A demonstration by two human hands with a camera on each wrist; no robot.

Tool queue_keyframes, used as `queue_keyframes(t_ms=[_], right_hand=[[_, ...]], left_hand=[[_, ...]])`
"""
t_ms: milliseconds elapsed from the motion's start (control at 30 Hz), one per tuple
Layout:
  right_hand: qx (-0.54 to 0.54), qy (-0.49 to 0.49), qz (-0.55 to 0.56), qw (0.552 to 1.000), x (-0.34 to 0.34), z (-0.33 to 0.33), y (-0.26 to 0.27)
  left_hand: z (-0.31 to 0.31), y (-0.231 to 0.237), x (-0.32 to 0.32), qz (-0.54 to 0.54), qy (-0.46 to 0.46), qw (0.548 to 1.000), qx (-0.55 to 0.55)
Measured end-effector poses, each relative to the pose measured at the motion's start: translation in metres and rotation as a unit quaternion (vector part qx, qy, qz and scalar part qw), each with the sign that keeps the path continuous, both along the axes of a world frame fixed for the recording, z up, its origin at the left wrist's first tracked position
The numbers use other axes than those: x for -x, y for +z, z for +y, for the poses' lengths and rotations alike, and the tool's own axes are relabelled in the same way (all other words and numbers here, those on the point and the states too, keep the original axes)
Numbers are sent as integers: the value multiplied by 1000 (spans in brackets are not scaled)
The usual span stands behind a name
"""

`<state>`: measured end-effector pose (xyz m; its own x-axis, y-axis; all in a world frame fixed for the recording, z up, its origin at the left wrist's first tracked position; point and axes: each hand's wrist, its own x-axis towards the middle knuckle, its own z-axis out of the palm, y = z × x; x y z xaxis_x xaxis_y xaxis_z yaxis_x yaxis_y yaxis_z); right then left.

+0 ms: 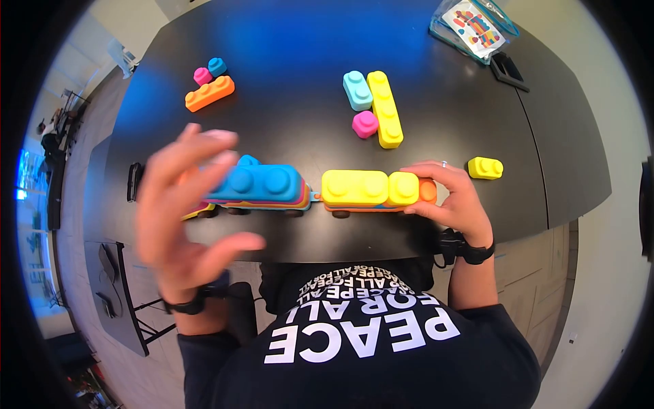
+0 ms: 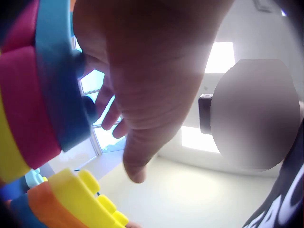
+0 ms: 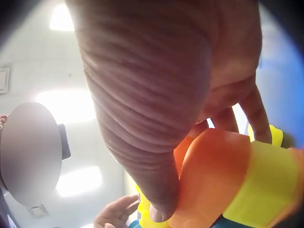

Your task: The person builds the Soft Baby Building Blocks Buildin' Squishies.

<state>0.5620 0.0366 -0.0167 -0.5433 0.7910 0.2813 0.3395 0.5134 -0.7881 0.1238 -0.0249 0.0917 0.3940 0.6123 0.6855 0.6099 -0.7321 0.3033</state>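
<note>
Two coupled block cars on wheels stand on the dark table. The right one has yellow blocks on top and an orange block at its right end. My right hand grips that end, thumb on the near side, fingers on the far side. The left car carries a blue block above magenta and yellow layers. My left hand is raised over its left part with fingers spread, holding nothing visible, and hides some of it in the head view.
Behind the cars lie a long yellow block, a light blue block, a magenta block and an orange block. A small yellow block is at the right. A clear bag stands at the back right.
</note>
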Motion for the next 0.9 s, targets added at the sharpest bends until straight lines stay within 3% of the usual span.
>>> queue_keyframes(t_ms=[100, 167, 267, 433, 600, 767, 800, 900], right_hand=[[15, -12, 12, 1000, -14, -3, -5], [26, -16, 17, 999, -18, -4, -7], [31, -22, 17, 999, -17, -7, -8], [27, -29, 11, 999, -10, -10, -11], [40, -30, 34, 998, 1, -13, -15], [41, -39, 40, 998, 5, -16, -18], [42, -41, 38, 998, 5, -16, -17], [50, -46, 38, 997, 5, -17, -21]], left_hand=[[11, 53, 36, 95, 58, 994, -21], [53, 78, 70, 165, 75, 983, -35], [145, 80, 130, 172, 126, 973, 86], [281, 20, 194, 252, 184, 899, 308], [352, -56, 192, 321, 131, 878, 330], [376, -75, 181, 362, 178, 805, 435], [386, -90, 198, 353, 136, 834, 400], [380, -89, 189, 273, 183, 793, 513]])
